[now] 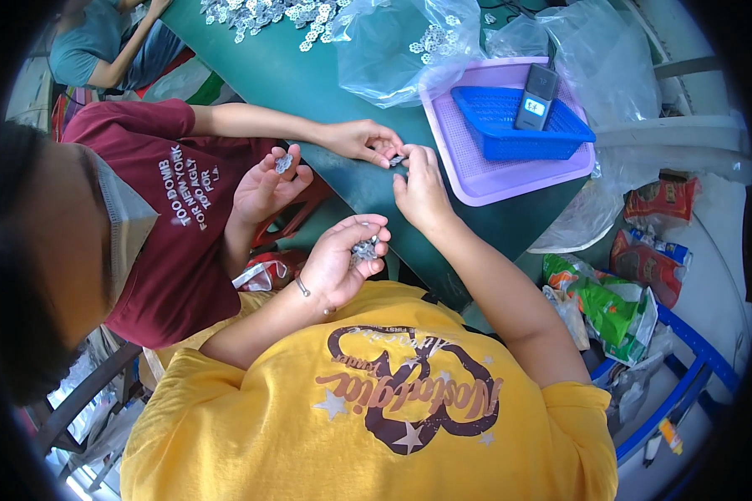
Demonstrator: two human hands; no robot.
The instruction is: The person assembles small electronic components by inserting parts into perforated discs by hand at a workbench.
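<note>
The left hand (340,263) is cupping palm-up just off the near edge of the surface (309,83), fingers (368,224) curling loosely around a small heap of metal parts (364,249), thin, grey and glinting. The right hand (418,188) is reaching over that edge, thumb and fingertips pinching shut on one small part (398,159) at the rim of the dark green, smooth top. A co-worker's hand (361,139) is touching the same spot from the left, while their other hand (263,188) is holding a part open-palmed off the surface. Just right of the hands, a flat lilac tray (485,179) with a fine mesh floor is carrying a blue slotted basket (518,134), leaving only a narrow bare strip of green between. Farther back, crinkled clear bags (401,50) and a scattered pile of parts (267,12) are crowding the far end.
</note>
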